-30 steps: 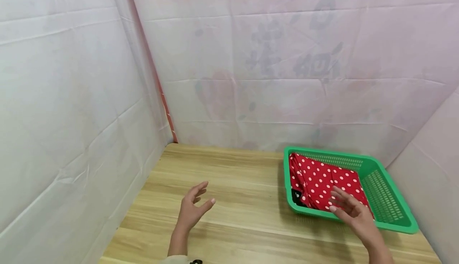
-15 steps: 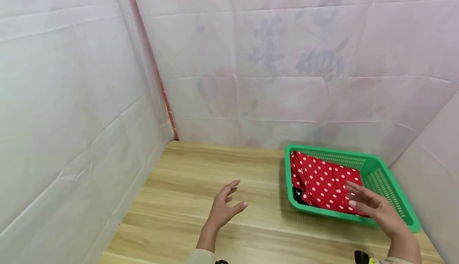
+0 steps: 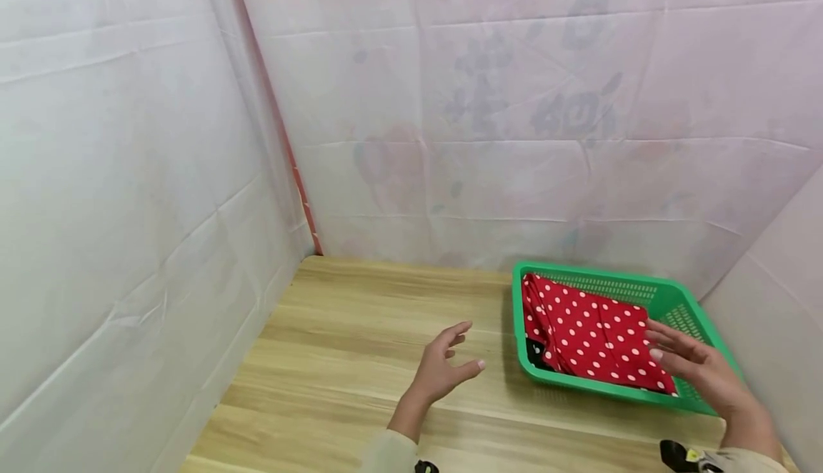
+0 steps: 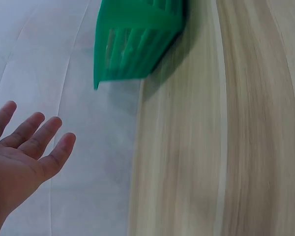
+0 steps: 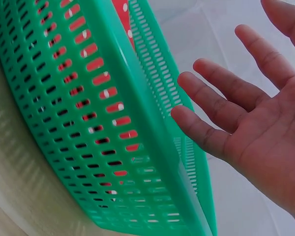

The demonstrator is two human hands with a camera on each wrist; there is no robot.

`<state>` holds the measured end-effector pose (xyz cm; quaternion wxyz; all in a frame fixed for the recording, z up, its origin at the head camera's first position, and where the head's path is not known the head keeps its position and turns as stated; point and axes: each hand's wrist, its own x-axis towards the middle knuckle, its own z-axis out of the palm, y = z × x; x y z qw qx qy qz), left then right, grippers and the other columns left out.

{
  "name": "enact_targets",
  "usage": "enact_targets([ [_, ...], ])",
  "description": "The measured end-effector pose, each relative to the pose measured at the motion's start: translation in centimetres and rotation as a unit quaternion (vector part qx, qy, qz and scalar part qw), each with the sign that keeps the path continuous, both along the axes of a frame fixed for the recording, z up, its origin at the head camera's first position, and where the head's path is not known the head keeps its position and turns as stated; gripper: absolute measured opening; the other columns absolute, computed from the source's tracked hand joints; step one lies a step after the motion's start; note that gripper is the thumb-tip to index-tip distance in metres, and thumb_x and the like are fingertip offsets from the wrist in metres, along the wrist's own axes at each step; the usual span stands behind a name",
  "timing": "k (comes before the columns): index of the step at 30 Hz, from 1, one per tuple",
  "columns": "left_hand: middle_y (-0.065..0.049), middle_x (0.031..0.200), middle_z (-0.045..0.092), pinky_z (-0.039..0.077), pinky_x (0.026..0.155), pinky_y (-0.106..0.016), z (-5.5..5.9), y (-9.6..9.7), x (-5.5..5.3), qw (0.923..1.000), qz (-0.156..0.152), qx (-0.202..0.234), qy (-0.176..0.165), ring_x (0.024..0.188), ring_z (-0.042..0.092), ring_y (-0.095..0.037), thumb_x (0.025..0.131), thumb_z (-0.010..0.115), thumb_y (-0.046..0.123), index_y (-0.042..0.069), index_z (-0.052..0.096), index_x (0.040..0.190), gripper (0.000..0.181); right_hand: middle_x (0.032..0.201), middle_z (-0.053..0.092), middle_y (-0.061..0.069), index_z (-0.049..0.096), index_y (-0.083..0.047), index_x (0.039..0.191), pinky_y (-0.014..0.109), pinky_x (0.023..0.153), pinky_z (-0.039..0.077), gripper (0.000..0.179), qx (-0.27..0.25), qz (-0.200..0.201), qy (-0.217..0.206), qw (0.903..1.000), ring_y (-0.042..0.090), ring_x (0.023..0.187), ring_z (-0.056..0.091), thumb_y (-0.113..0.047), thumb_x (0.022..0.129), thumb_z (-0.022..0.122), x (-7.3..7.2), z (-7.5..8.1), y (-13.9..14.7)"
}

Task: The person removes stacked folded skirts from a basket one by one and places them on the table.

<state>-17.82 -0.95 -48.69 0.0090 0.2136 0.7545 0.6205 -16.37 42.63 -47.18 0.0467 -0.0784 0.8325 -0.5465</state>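
A green plastic basket [image 3: 604, 386] stands at the right of the table, and in it lies folded red cloth with white dots [image 3: 594, 330]. A black piece with white marks [image 3: 535, 351] peeks out under the cloth's left side. My right hand [image 3: 697, 369] hovers over the basket's right front part, fingers spread and holding nothing. In the right wrist view, the fingers [image 5: 211, 101] are beside the basket rim [image 5: 147, 123]. Left of the basket, my left hand [image 3: 440, 367] is held above the table with thumb and fingers apart, nothing in it.
The wood-grain table [image 3: 360, 316] is bordered by a white sheet [image 3: 128, 208] on the left and a pale printed sheet [image 3: 482, 137] at the back. Another sheet [image 3: 784, 280] hangs close to the basket's right. A red strip [image 3: 302, 194] runs up the back left corner.
Both hands have moved to the right: the left across the table toward the basket, the right from the cloth's front toward the basket's right side. Basket and cloth stay in place.
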Motion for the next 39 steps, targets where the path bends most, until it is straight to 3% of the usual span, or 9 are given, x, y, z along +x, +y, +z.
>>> enact_targets([
  [3, -0.003, 0.133, 0.05, 0.041, 0.091, -0.046, -1.5, 1.3, -0.8, 1.0, 0.0, 0.007, 0.0, 0.117, 0.049, -0.02, 0.08, 0.072, 0.025, 0.016, 0.048, 0.135, 0.06, 0.117, 0.05, -0.029, 0.031, -0.021, 0.147, 0.02, 0.074, 0.048, 0.052, -0.028, 0.012, -0.011, 0.9995, -0.009, 0.101, 0.051, -0.007, 0.098, 0.044, -0.3, -0.2, 0.7],
  [8, 0.0, 0.133, 0.05, 0.042, 0.091, -0.043, -1.3, 3.1, -1.3, 0.9995, -0.014, 0.015, -0.024, 0.116, 0.049, -0.018, 0.081, 0.071, 0.024, 0.015, 0.049, 0.135, 0.059, 0.116, 0.051, -0.028, 0.033, -0.024, 0.146, 0.021, 0.075, 0.048, 0.051, -0.063, 0.03, -0.019, 0.9974, -0.008, 0.1, 0.052, -0.005, 0.099, 0.042, -0.8, -0.2, 1.6],
  [18, 0.004, 0.134, 0.047, 0.041, 0.093, -0.042, -0.5, 6.2, -3.0, 0.9979, -0.034, -0.034, -0.045, 0.115, 0.048, -0.013, 0.081, 0.071, 0.035, 0.023, 0.045, 0.138, 0.063, 0.113, 0.044, -0.035, 0.018, -0.031, 0.149, 0.023, 0.075, 0.049, 0.055, -0.024, 0.022, -0.068, 0.9972, -0.013, 0.097, 0.047, -0.015, 0.101, 0.04, -2.6, 0.4, 3.0],
  [26, 0.011, 0.132, 0.046, 0.047, 0.078, -0.028, -0.1, 8.6, -4.1, 0.9963, -0.027, -0.053, -0.061, 0.114, 0.049, -0.018, 0.08, 0.072, 0.037, 0.028, 0.046, 0.136, 0.062, 0.109, 0.04, -0.034, 0.021, -0.033, 0.147, 0.026, 0.077, 0.048, 0.051, -0.007, 0.018, -0.108, 0.9939, -0.012, 0.094, 0.048, -0.024, 0.1, 0.041, -3.5, 0.5, 3.8],
  [29, 0.012, 0.132, 0.045, 0.048, 0.076, -0.025, -0.2, 9.7, -4.8, 0.996, -0.03, -0.069, -0.049, 0.112, 0.049, -0.017, 0.081, 0.072, 0.035, 0.027, 0.046, 0.136, 0.062, 0.109, 0.037, -0.034, 0.023, -0.035, 0.145, 0.03, 0.08, 0.048, 0.048, -0.001, 0.018, -0.129, 0.9914, -0.012, 0.095, 0.048, -0.025, 0.101, 0.041, -3.8, 0.4, 4.2],
  [32, 0.008, 0.131, 0.046, 0.047, 0.075, -0.022, -0.2, 10.9, -5.4, 0.9928, -0.032, -0.114, -0.019, 0.109, 0.05, -0.016, 0.08, 0.072, 0.034, 0.021, 0.044, 0.138, 0.065, 0.12, 0.04, -0.02, 0.016, -0.027, 0.148, 0.04, 0.085, 0.047, 0.053, 0.011, 0.015, -0.145, 0.9893, -0.006, 0.097, 0.05, -0.028, 0.101, 0.039, -4.1, 0.2, 4.4],
  [34, 0.005, 0.13, 0.048, 0.047, 0.075, -0.021, -0.1, 11.7, -5.8, 0.9888, -0.027, -0.147, -0.002, 0.11, 0.049, -0.015, 0.08, 0.073, 0.034, 0.018, 0.044, 0.138, 0.067, 0.131, 0.04, 0.002, 0.007, -0.016, 0.15, 0.047, 0.087, 0.045, 0.06, 0.023, 0.007, -0.151, 0.9883, 0.005, 0.103, 0.052, -0.031, 0.101, 0.038, -4.4, 0.0, 4.2],
  [36, 0.003, 0.128, 0.05, 0.047, 0.075, -0.021, 0.1, 12.5, -6.1, 0.9845, -0.014, -0.175, 0.002, 0.11, 0.048, -0.013, 0.079, 0.073, 0.033, 0.016, 0.044, 0.137, 0.068, 0.137, 0.028, 0.027, -0.002, -0.001, 0.147, 0.053, 0.089, 0.042, 0.069, 0.03, -0.001, -0.152, 0.9879, 0.024, 0.11, 0.051, -0.034, 0.101, 0.037, -4.6, -0.1, 3.9],
  [39, 0.002, 0.126, 0.05, 0.048, 0.077, -0.024, 0.4, 13.7, -6.5, 0.9784, 0.021, -0.205, -0.019, 0.111, 0.045, -0.011, 0.077, 0.075, 0.033, 0.015, 0.044, 0.137, 0.07, 0.14, 0.005, 0.039, -0.01, 0.009, 0.142, 0.059, 0.092, 0.035, 0.077, 0.021, -0.011, -0.173, 0.9846, 0.052, 0.121, 0.03, -0.036, 0.1, 0.036, -5.0, -0.4, 3.4],
])
